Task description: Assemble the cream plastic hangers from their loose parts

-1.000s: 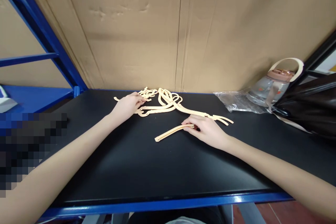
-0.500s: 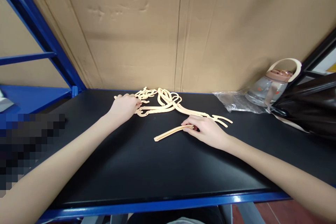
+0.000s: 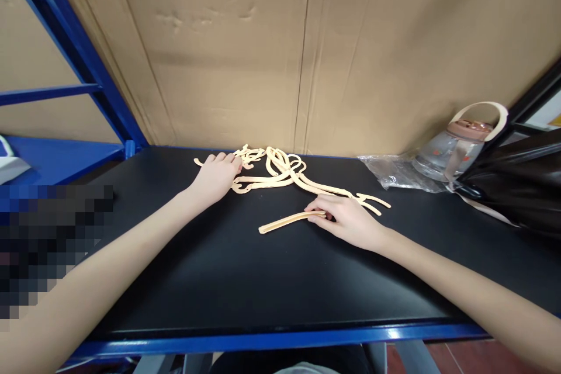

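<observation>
Where the blue frame (image 3: 103,96) stands: well to the left of the strip bunch (image 3: 290,174), with a blue shelf (image 3: 70,155) beside it; a white object (image 3: 13,169), partly out of view, sits on that shelf.
Left hand (image 3: 214,178): at the left end of the strip bunch, back upward, fingers bent over beside the small pieces; the fingertips are mostly hidden, so I cannot tell whether they hold one.
Small pieces (image 3: 252,158): a pale, jumbled heap at the back left of the strip bunch.
Single strip (image 3: 283,222): pale, narrow and slightly curved, in front of the strip bunch and apart from it, its right end in the right hand (image 3: 348,219).
Bench (image 3: 272,280): black top with a blue front edge, under the strip bunch.
Cardboard (image 3: 219,82): upright behind the strip bunch, with a vertical seam.
Strip bunch: long pale strips, looped and crossing, forked ends reaching right.
Right hand: in front of the strip bunch's right part, thumb and fingers pinched on the single strip.
Clear bag (image 3: 394,172): crumpled, right of the strip bunch.
Bottle (image 3: 442,155): farther right of the strip bunch, see-through, with a brownish lid and pale carrying loop.
Black item (image 3: 521,178): glossy, farthest right of the strip bunch, near the bottle.
</observation>
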A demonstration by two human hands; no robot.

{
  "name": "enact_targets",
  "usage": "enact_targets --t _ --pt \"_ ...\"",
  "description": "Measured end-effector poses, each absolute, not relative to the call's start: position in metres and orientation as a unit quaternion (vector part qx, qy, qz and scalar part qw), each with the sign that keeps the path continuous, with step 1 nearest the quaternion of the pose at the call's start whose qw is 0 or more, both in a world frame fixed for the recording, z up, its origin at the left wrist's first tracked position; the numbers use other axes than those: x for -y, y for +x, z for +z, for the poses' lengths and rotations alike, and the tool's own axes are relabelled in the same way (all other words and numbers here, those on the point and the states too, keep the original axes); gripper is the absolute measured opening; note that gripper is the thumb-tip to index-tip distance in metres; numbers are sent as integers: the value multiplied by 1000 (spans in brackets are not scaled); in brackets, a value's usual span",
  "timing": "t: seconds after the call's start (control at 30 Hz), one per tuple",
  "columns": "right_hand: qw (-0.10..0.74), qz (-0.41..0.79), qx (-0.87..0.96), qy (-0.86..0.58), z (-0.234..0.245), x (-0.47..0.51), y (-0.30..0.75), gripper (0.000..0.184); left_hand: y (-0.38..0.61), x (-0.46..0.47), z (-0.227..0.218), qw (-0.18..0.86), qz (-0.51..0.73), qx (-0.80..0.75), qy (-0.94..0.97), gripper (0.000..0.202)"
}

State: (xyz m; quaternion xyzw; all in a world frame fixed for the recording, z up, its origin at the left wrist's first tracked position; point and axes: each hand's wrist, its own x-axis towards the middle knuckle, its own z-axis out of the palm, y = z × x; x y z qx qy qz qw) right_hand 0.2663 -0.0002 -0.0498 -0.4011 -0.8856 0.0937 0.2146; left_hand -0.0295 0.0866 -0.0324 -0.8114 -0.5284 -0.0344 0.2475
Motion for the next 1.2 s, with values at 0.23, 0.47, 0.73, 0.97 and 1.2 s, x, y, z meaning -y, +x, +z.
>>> enact_targets --t 0.23,0.47,0.73,0.97,1.2 --pt "207 92 887 -403 -51 0 266 16 -15 -73 -19 174 -252 566 -765 27" --pt "208 83 883 -413 -49 0 264 23 18 -42 -27 -65 -305 425 -850 29" --pt "223 143 864 -428 -48 3 263 35 39 -16 -41 -79 -200 310 -926 20" --pt "202 116 878 -417 -52 0 258 24 37 -18 -43 -95 -195 324 -921 19" --pt "203 130 874 -421 -50 1 260 20 33 -28 -39 21 -208 301 -930 25"
